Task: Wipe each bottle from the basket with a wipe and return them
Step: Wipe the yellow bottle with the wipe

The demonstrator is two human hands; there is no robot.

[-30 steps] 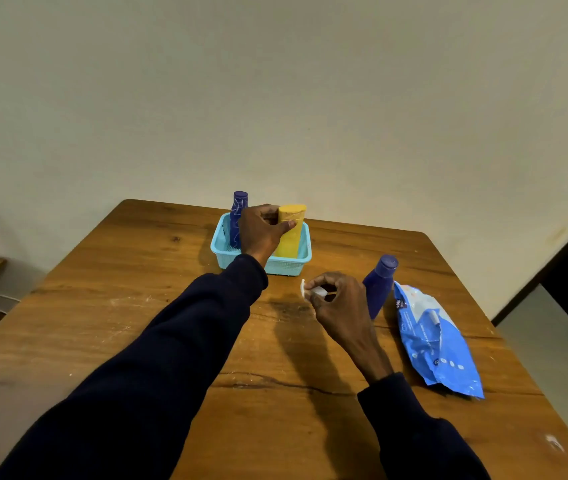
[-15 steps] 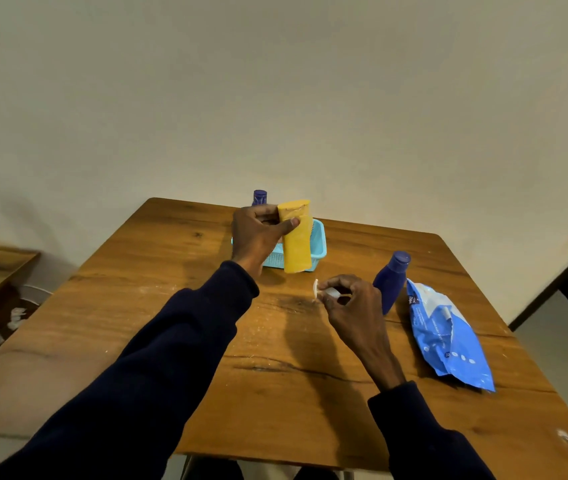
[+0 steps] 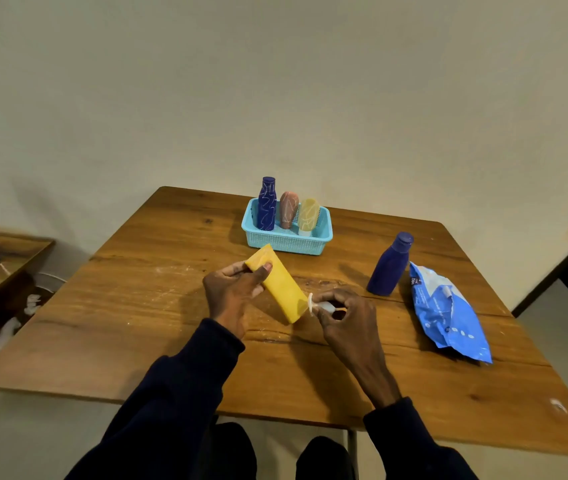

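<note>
My left hand (image 3: 230,292) grips a yellow bottle (image 3: 279,284) by its upper end, tilted above the table in front of the basket. My right hand (image 3: 341,315) pinches a small folded white wipe (image 3: 320,305), whose edge touches the bottle's lower end. The turquoise basket (image 3: 287,242) stands at the table's far side with three bottles upright in it: a dark blue one (image 3: 266,204), a pinkish-brown one (image 3: 288,209) and a pale yellow one (image 3: 308,216). A plain dark blue bottle (image 3: 389,266) stands on the table to the right.
A blue wipes packet (image 3: 448,315) lies torn open on the wooden table (image 3: 137,323), right of the blue bottle. A lower wooden shelf (image 3: 1,265) sits to the left. My knees show below the table's near edge.
My left hand lifted the yellow bottle out of the basket and brought it toward me, tilting it. The wipe in my right hand now meets the bottle's lower end. The camera tilted downward.
</note>
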